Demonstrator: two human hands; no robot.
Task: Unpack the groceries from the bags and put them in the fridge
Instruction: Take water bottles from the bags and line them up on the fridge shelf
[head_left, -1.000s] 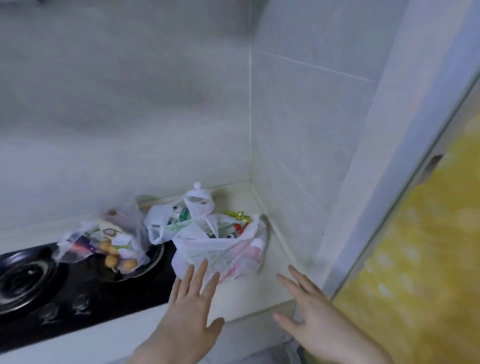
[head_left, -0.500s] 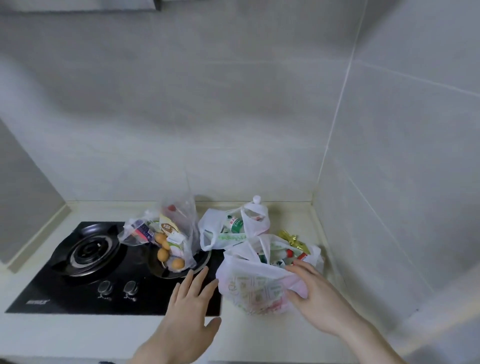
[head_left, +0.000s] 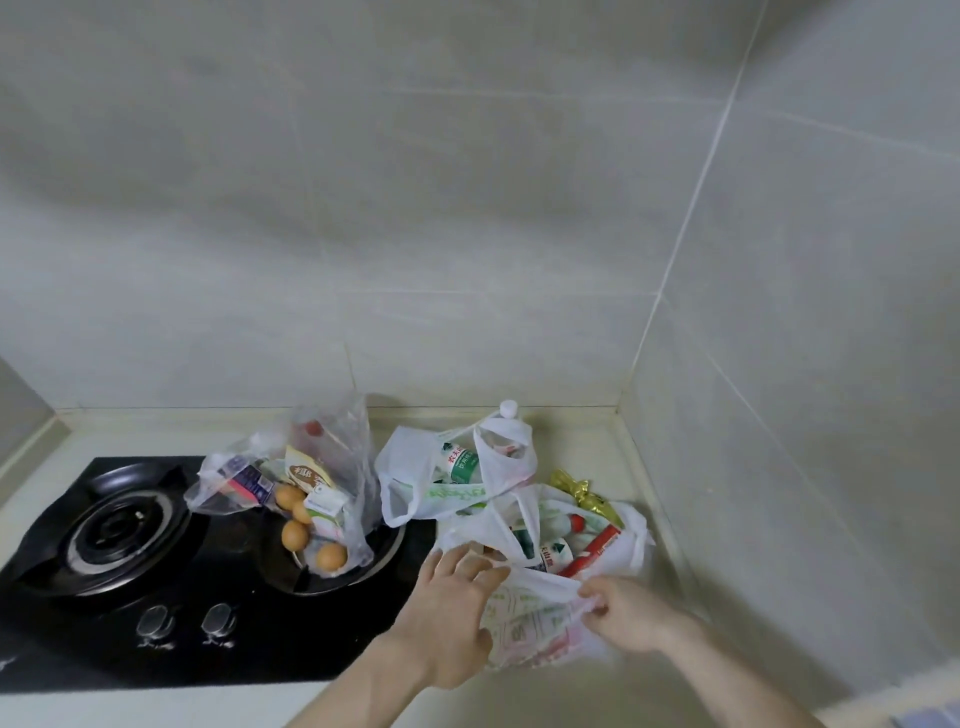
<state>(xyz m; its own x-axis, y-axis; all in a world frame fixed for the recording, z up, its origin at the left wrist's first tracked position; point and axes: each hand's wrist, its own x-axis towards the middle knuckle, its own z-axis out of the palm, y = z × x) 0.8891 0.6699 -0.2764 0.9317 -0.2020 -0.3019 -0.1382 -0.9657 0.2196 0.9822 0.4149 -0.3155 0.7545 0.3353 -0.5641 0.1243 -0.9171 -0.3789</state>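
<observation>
Both hands worked the near white plastic bag (head_left: 524, 618) in the counter corner beside the gas hob (head_left: 156, 571). The right hand (head_left: 631, 616) pinched its rim; the left hand (head_left: 452, 618) curled its fingers over the opposite edge. Bottles (head_left: 553, 551) showed inside. A clear bag of eggs (head_left: 306, 514) sat on the hob.

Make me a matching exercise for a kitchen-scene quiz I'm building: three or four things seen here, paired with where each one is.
Things:
1. eggs
2. right hand
3. gold-wrapped item
4. stove knobs

Places:
A. at the far side of the nearest bag
B. front edge of the black cooktop
C. inside the clear bag on the burner
D. pinching the nearest bag's rim

Pairs: 1-C, 2-D, 3-A, 4-B
</observation>
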